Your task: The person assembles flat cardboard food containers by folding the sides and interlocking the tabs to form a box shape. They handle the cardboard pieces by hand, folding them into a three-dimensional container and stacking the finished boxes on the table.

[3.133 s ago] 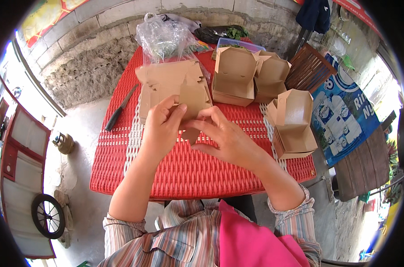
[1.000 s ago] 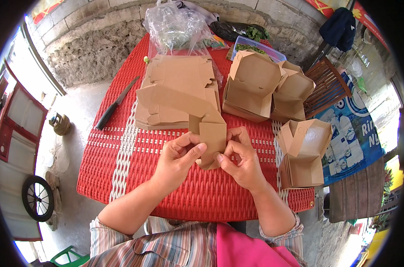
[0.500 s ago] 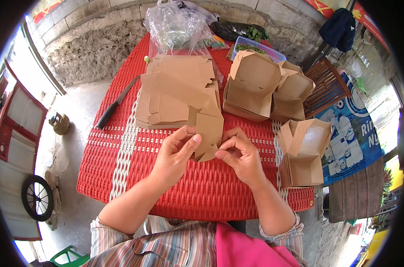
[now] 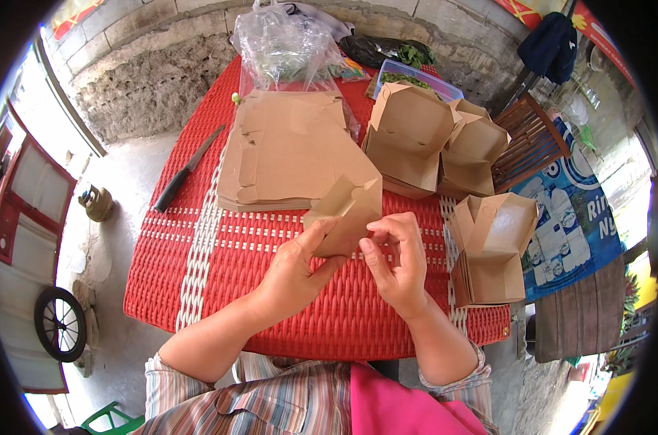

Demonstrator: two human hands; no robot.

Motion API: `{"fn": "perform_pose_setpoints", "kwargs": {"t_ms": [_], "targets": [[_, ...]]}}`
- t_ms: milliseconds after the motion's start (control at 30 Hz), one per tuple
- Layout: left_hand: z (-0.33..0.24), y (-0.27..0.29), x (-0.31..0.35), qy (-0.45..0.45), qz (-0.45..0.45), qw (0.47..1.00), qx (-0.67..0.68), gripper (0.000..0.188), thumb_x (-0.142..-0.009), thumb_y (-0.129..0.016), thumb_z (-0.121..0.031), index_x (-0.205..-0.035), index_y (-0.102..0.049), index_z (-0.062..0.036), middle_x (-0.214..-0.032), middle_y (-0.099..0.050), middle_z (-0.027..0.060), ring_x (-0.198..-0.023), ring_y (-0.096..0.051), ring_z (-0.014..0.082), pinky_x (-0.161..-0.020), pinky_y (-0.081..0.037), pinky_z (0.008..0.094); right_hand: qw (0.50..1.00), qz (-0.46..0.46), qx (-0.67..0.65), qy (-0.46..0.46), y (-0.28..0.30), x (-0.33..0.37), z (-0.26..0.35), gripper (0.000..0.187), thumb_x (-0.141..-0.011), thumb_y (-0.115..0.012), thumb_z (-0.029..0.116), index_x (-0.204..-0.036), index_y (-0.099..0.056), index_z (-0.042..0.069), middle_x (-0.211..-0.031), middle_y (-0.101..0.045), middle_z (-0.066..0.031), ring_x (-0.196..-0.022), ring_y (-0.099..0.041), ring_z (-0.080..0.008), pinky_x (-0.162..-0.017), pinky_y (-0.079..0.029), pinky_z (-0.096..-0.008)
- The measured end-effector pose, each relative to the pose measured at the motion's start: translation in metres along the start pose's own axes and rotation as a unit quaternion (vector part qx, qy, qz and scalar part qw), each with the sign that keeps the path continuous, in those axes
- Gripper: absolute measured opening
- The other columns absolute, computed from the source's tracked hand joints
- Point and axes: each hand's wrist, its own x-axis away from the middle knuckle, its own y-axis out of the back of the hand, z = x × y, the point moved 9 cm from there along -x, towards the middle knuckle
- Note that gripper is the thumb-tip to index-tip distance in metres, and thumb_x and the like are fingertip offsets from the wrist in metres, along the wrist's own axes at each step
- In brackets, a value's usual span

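Over the near middle of the table, my left hand [image 4: 300, 264] grips a partly folded brown cardboard food box [image 4: 354, 217], tilted, with its side panels bent up. Close against the box's right edge is my right hand [image 4: 398, 264], fingers curled and thumb apart from the index finger; whether a fingertip touches the card is hard to tell. Just beyond my left hand lies a stack of flat cardboard box blanks [image 4: 292, 145]. Right of it stand nested, folded open boxes [image 4: 405, 156], more open boxes [image 4: 470, 163] beside them, and a nearer stack [image 4: 492, 264].
A knife [image 4: 187, 170] with a black handle lies left of the blanks on the red woven table [image 4: 220, 290]. At the far side are a clear plastic bag [image 4: 285, 51] and a plastic tub [image 4: 445, 88] of greens. A wooden chair [image 4: 532, 134] stands at the right.
The box in my left hand has turned from a flatter piece to a raised, folded shape. My left hand has shifted its grip, and my right hand's thumb and fingers have spread apart.
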Motion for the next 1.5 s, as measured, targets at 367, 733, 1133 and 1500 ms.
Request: {"fn": "perform_pose_setpoints", "kwargs": {"t_ms": [367,733,1133,1500], "targets": [[-0.020,0.000,-0.001,-0.113,0.005,0.976,-0.186,0.040,-0.079,-0.070,0.005,-0.118,-0.059,0.0019,-0.098,-0.067,0.0157,-0.091,-0.066,0.0325,-0.081,-0.052,0.0393,0.985,0.035,0.171,-0.005,0.011,-0.007,-0.005,0.031,-0.092,-0.063,0.005,-0.123,-0.062,0.004,-0.087,-0.066,-0.0117,-0.062,-0.061,-0.0210,-0.054,-0.048,-0.0317],[-0.033,0.000,0.002,-0.181,-0.029,0.956,-0.228,0.033,-0.081,-0.066,0.001,-0.113,-0.060,-0.0036,-0.083,-0.062,0.0097,-0.079,-0.061,0.0267,-0.072,-0.044,0.0386,0.992,0.015,0.124,-0.023,0.014,-0.010,-0.006,0.026,-0.093,-0.063,0.005,-0.118,-0.060,0.000,-0.094,-0.065,-0.0140,-0.064,-0.061,-0.0190,-0.060,-0.049,-0.0313],[-0.012,0.015,0.007,0.033,-0.054,0.997,-0.033,0.034,-0.087,-0.072,-0.010,-0.116,-0.062,0.0019,-0.096,-0.069,0.0147,-0.082,-0.068,0.0173,-0.073,-0.054,0.0296,0.997,-0.045,0.063,-0.009,0.018,0.015,-0.019,0.045,-0.082,-0.076,0.002,-0.114,-0.044,0.002,-0.099,-0.052,-0.0099,-0.085,-0.057,-0.0156,-0.070,-0.049,-0.0257],[-0.002,0.011,0.013,0.121,-0.038,0.969,0.213,0.024,-0.093,-0.067,-0.009,-0.112,-0.061,0.0043,-0.093,-0.069,0.0058,-0.079,-0.063,0.0068,-0.068,-0.053,0.0223,0.975,-0.073,0.152,0.147,0.017,0.005,0.032,0.039,-0.074,-0.076,-0.010,-0.111,-0.064,-0.004,-0.100,-0.064,-0.0147,-0.083,-0.064,-0.0269,-0.068,-0.053,-0.0322]]}}
